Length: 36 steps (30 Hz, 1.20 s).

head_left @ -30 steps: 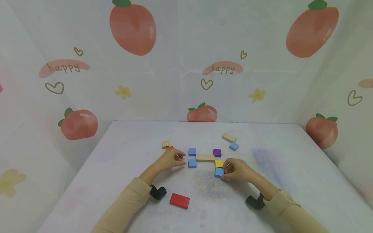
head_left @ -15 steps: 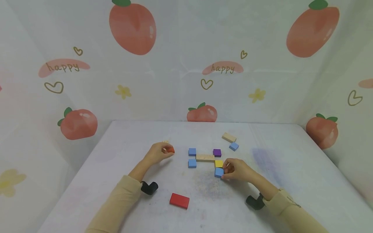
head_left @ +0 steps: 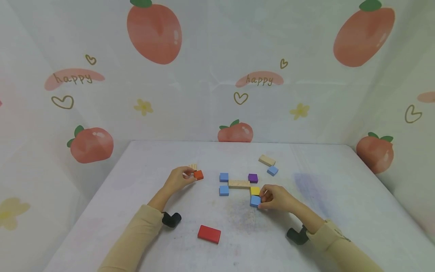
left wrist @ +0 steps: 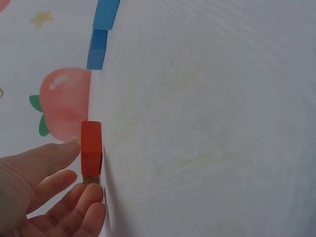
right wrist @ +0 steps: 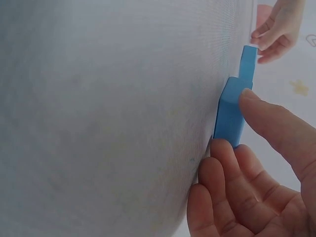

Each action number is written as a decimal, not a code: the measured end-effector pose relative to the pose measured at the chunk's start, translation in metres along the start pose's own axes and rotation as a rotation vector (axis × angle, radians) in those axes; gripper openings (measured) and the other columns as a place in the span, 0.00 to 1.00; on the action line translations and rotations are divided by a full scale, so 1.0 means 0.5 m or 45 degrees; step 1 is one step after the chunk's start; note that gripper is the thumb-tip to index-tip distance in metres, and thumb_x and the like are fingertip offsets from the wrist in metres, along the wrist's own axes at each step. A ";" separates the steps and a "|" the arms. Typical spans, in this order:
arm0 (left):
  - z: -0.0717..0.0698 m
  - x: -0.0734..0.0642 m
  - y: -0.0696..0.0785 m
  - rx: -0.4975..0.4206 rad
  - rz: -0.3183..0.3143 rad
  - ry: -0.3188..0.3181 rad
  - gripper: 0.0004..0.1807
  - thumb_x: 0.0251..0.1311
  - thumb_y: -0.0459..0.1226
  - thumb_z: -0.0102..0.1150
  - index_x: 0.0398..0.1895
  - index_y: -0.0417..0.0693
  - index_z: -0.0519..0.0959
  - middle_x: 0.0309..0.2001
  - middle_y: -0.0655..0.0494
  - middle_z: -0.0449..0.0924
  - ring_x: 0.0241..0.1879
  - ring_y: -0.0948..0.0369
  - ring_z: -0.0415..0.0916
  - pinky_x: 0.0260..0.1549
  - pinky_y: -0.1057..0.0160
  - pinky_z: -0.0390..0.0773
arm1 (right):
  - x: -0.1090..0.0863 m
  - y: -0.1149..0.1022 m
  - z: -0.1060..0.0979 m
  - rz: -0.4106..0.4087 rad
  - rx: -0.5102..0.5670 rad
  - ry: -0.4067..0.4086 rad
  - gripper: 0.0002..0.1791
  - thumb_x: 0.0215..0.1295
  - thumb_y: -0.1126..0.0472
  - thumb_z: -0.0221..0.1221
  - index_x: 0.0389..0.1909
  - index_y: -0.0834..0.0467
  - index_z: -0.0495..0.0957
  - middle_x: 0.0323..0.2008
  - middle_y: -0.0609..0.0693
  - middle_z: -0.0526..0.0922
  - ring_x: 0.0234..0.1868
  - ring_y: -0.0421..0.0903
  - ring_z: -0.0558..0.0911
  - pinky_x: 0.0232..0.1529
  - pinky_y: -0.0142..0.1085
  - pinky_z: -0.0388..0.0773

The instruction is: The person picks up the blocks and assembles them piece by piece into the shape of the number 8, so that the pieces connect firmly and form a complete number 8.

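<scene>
In the head view my left hand (head_left: 176,178) is at the left side of an orange block (head_left: 198,175). The left wrist view shows its thumb beside that block (left wrist: 91,148), with the other fingers loosely bent below. A small ridged wooden piece (head_left: 193,166) lies just behind, partly hidden. My right hand (head_left: 276,197) pinches a blue block (head_left: 255,201) by its right side, thumb at the front and a finger behind. Directly beyond that blue block, a yellow block (head_left: 255,190) adjoins the right end of a long wooden block (head_left: 239,184).
Two blue blocks, one at the back (head_left: 224,177) and one in front (head_left: 224,190), flank the wooden block's left end. A purple block (head_left: 253,178) is at its back right. Farther off lie a wooden block (head_left: 267,160) and blue block (head_left: 272,170); a red block (head_left: 209,234) lies in front.
My left hand moved left and away to the orange block, covered part of it, then drew back slightly, leaving more of it showing. The right hand stayed at the blue block.
</scene>
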State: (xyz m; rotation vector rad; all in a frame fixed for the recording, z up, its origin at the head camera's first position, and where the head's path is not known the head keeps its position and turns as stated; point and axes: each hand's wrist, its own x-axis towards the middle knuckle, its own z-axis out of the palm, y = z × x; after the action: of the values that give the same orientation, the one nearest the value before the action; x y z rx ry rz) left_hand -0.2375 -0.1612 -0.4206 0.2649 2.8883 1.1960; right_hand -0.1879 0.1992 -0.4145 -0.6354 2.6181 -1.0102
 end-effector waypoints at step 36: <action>0.009 0.012 0.010 0.128 -0.073 -0.023 0.18 0.53 0.36 0.64 0.45 0.35 0.78 0.38 0.45 0.80 0.38 0.53 0.76 0.37 0.58 0.76 | 0.000 -0.005 -0.001 0.030 0.006 -0.007 0.16 0.50 0.60 0.68 0.34 0.62 0.73 0.26 0.47 0.77 0.28 0.39 0.73 0.28 0.27 0.72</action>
State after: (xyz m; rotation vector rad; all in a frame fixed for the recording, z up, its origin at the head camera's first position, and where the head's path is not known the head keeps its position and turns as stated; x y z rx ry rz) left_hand -0.2424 -0.1535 -0.4201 0.1914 2.9228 1.0367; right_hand -0.1875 0.1977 -0.4126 -0.6045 2.6115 -1.0056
